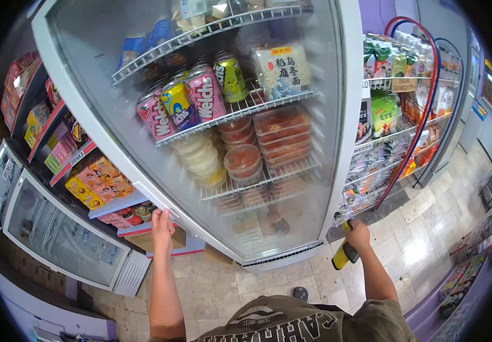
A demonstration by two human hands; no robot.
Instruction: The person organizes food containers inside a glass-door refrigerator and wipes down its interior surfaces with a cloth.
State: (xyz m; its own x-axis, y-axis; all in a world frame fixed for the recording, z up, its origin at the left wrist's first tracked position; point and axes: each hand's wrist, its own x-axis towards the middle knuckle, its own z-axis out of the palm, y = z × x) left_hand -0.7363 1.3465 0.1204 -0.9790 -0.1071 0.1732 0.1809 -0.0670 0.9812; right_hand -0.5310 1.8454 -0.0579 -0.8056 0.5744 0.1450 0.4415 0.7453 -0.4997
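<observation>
A tall glass-door fridge stands in front of me, its white door frame [86,108] running down to the left. My left hand [163,229] is at the lower left edge of this door, fingers curled against it. Low on the right, my right hand [359,235] is closed around a yellow-and-black handheld device [344,255], possibly a scanner, which points downward. Behind the glass are pink Welch's cans [205,94], a green can [230,80], a white noodle packet [282,69], round tubs of red food [243,161] and stacked flat trays [283,137].
Drink shelves [75,157] with small cartons stand left, above a chest freezer [58,228] with a glass top. To the right, a wire rack [385,142] holds bagged goods, with red and blue tubing [433,74] along it. The floor is tiled [394,251].
</observation>
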